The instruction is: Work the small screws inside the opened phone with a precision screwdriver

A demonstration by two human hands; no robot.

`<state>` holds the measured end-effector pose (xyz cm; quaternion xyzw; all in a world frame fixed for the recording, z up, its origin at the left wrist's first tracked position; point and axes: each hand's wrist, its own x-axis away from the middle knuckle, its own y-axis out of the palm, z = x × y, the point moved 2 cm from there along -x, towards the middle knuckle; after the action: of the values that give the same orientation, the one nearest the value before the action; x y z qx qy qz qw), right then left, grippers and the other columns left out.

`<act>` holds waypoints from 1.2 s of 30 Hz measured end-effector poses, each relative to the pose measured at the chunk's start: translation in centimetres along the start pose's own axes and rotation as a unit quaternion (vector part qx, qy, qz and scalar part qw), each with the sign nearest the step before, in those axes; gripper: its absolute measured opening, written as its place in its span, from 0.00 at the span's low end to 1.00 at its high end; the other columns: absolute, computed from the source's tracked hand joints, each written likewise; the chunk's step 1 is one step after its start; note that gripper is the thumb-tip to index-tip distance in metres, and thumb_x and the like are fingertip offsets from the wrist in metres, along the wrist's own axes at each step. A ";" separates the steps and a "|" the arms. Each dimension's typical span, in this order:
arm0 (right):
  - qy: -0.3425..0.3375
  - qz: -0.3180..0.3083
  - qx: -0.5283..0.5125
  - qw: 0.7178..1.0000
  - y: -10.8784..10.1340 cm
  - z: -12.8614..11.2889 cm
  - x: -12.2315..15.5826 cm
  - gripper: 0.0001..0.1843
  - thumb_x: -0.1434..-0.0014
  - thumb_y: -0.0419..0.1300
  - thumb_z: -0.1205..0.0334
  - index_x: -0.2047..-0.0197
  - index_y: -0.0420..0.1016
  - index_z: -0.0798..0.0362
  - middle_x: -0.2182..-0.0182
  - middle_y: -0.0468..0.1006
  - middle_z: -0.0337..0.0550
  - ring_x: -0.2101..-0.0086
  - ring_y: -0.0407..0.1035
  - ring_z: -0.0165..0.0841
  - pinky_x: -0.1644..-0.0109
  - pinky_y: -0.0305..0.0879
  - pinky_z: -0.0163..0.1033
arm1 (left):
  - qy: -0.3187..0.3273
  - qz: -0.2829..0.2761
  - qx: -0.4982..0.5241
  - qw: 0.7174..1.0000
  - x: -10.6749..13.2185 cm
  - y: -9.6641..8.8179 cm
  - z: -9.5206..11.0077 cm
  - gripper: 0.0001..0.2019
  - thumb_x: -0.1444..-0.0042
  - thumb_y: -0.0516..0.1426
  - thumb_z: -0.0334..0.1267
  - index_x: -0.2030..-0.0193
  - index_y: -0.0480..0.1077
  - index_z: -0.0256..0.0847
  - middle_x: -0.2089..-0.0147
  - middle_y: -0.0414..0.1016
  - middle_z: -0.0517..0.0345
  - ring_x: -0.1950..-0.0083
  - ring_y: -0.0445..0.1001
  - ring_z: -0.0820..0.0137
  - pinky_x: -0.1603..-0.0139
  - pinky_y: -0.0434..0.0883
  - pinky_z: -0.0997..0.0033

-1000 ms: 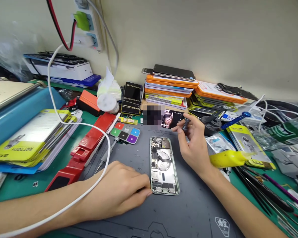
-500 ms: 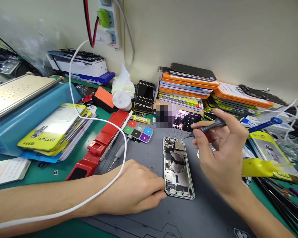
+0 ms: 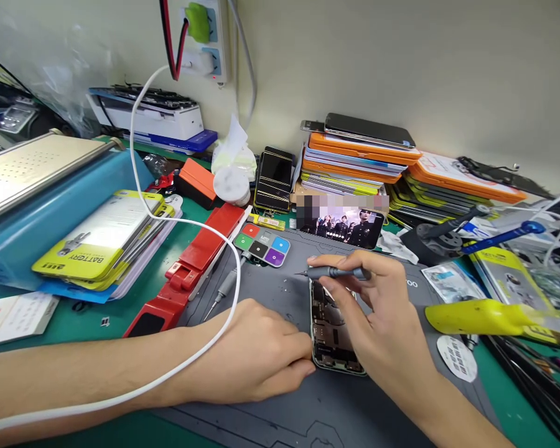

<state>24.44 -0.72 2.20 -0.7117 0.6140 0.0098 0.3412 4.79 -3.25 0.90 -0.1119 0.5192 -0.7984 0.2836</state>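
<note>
An opened phone [image 3: 323, 333] lies on the grey work mat, its inner parts showing. Closed at the phone's lower left edge is my left hand [image 3: 266, 354], its curled fingers in contact with the frame and partly hidden. My right hand [image 3: 378, 311] grips a slim dark grey screwdriver [image 3: 338, 272] between thumb and fingers, above the phone's top end. The screwdriver's thin tip points left, beyond the phone's top left corner. This hand covers much of the phone's right side. Just past the tip sits a coloured screw tray [image 3: 262, 246] with several square fields.
A white cable [image 3: 191, 364] runs over my left forearm. Left of the mat's middle lie a second screwdriver [image 3: 224, 291] and a red tool [image 3: 182, 280]. A propped phone [image 3: 348, 225] plays video behind. Rightward are a yellow bottle [image 3: 476, 316] and several tweezers [image 3: 527, 373].
My right hand has moved left and slightly down with the screwdriver, from right of the opened phone to over its top end. My left hand stays at the phone's edge.
</note>
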 end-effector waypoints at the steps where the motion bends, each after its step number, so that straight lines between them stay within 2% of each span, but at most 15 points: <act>1: 0.009 -0.002 -0.002 1.000 0.0 0.2 -0.1 0.15 0.23 0.61 0.67 0.40 0.68 0.37 0.47 0.82 0.37 0.46 0.83 0.35 0.42 0.82 0.44 | -0.001 0.002 0.003 1.000 0.0 0.0 0.0 0.10 0.25 0.60 0.38 0.62 0.73 0.42 0.66 0.81 0.63 0.66 0.81 0.68 0.68 0.62 0.64; 4: 0.036 -0.015 -0.013 0.999 0.1 0.5 -0.3 0.13 0.22 0.60 0.65 0.42 0.68 0.37 0.47 0.82 0.37 0.46 0.83 0.35 0.43 0.82 0.45 | 0.005 0.008 0.009 1.000 0.0 0.0 0.0 0.10 0.26 0.61 0.37 0.62 0.72 0.42 0.66 0.81 0.63 0.67 0.81 0.68 0.68 0.62 0.65; 10: 0.043 -0.044 -0.043 0.997 0.6 1.0 -0.1 0.12 0.21 0.57 0.66 0.41 0.67 0.38 0.47 0.82 0.37 0.45 0.82 0.34 0.41 0.81 0.44 | -0.003 -0.004 0.018 1.000 0.0 -0.2 0.3 0.09 0.27 0.61 0.36 0.62 0.71 0.42 0.66 0.81 0.64 0.66 0.81 0.69 0.66 0.64 0.67; 17: 0.064 -0.043 -0.063 0.995 0.4 1.0 -0.1 0.08 0.21 0.57 0.63 0.42 0.67 0.41 0.46 0.83 0.43 0.45 0.82 0.38 0.41 0.80 0.51 | -0.016 -0.024 0.035 0.999 -0.1 -0.2 0.3 0.08 0.25 0.58 0.36 0.60 0.72 0.43 0.65 0.82 0.63 0.65 0.82 0.67 0.65 0.64 0.68; 21: 0.087 -0.003 -0.111 0.990 -0.7 -0.1 -0.4 0.11 0.22 0.59 0.60 0.40 0.66 0.42 0.50 0.85 0.44 0.51 0.83 0.38 0.46 0.83 0.49 | -0.049 -0.010 0.096 0.994 0.0 -0.2 0.2 0.09 0.24 0.56 0.37 0.60 0.71 0.43 0.65 0.81 0.61 0.66 0.81 0.66 0.67 0.61 0.69; 23: 0.095 0.037 -0.153 0.983 -1.6 -0.9 -0.3 0.16 0.23 0.61 0.58 0.36 0.65 0.42 0.53 0.85 0.43 0.58 0.83 0.35 0.52 0.85 0.45 | -0.080 0.006 0.139 0.987 0.0 -0.3 0.1 0.10 0.25 0.56 0.38 0.60 0.71 0.43 0.66 0.80 0.61 0.67 0.80 0.66 0.68 0.60 0.70; 26: 0.121 0.106 -0.217 0.963 -2.8 -1.9 0.6 0.21 0.24 0.62 0.55 0.32 0.62 0.40 0.57 0.84 0.38 0.69 0.81 0.31 0.62 0.86 0.41 | -0.110 0.027 0.177 0.978 0.0 -0.3 -0.1 0.09 0.24 0.55 0.38 0.58 0.73 0.43 0.67 0.80 0.62 0.69 0.79 0.68 0.69 0.63 0.73; 29: 0.176 0.136 -0.281 0.933 -3.0 -2.1 2.1 0.22 0.24 0.63 0.51 0.33 0.62 0.38 0.61 0.82 0.35 0.75 0.80 0.31 0.70 0.84 0.40 | -0.137 0.035 0.231 0.963 -0.1 -0.1 -0.3 0.08 0.24 0.56 0.39 0.46 0.76 0.45 0.64 0.83 0.65 0.71 0.78 0.73 0.70 0.68 0.79; 32: 0.213 0.130 -0.298 0.922 -2.3 -1.9 3.5 0.22 0.26 0.65 0.50 0.35 0.64 0.39 0.63 0.82 0.35 0.77 0.80 0.31 0.71 0.83 0.39 | -0.170 0.012 0.351 0.921 -0.4 0.3 -0.3 0.18 0.29 0.61 0.37 0.34 0.75 0.47 0.54 0.87 0.62 0.73 0.78 0.77 0.71 0.73 0.81; 34: 0.217 0.123 -0.290 0.924 -1.7 -1.8 4.1 0.20 0.26 0.65 0.50 0.36 0.65 0.39 0.62 0.84 0.36 0.76 0.81 0.31 0.69 0.84 0.40 | -0.194 -0.009 0.438 0.878 -0.5 0.4 -0.2 0.21 0.33 0.64 0.37 0.34 0.77 0.47 0.48 0.88 0.58 0.72 0.79 0.77 0.70 0.75 0.81; 36: 0.211 0.124 -0.294 0.924 -1.2 -1.7 4.6 0.19 0.25 0.64 0.50 0.37 0.65 0.39 0.61 0.85 0.36 0.76 0.81 0.31 0.68 0.85 0.40 | -0.203 -0.027 0.488 0.848 -0.5 0.4 0.1 0.20 0.35 0.65 0.36 0.37 0.80 0.45 0.47 0.88 0.55 0.69 0.81 0.76 0.67 0.78 0.81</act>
<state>25.89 -5.51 2.07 -0.6836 0.7248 0.0818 -0.0244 5.37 -3.16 0.69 -0.1322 -0.0098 -0.9158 0.3792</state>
